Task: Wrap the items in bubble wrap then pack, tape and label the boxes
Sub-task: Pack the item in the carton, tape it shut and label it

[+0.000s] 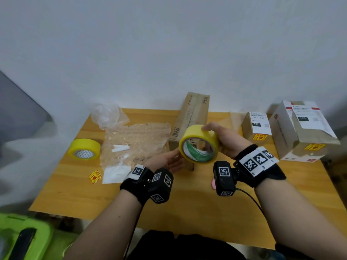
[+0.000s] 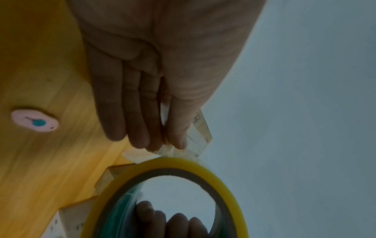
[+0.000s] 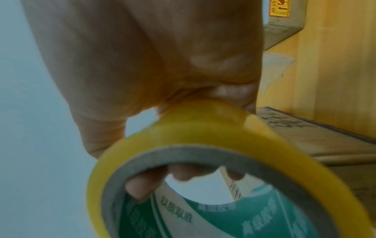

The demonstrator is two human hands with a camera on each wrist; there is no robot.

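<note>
My right hand [image 1: 216,136] grips a yellow tape roll [image 1: 199,143] held above the table, thumb on the outer rim and fingers curled into the green-printed core [image 3: 213,214]. The fingers [image 3: 140,186] show inside the roll [image 3: 195,133] in the right wrist view. My left hand [image 1: 172,158] lies open with straight fingers [image 2: 130,112] beside the roll's [image 2: 168,164] left edge; contact cannot be told. Behind the roll lies a long brown cardboard box [image 1: 191,117]. Bubble wrap [image 1: 135,141] is spread to the left.
A second yellow tape roll [image 1: 84,149] sits at the left of the wooden table [image 1: 187,209]. Two labelled boxes [image 1: 257,128] [image 1: 304,132] stand at the right. A yellow sticker [image 1: 95,176], white paper [image 1: 115,174] and a pink object [image 2: 34,120] lie near the front.
</note>
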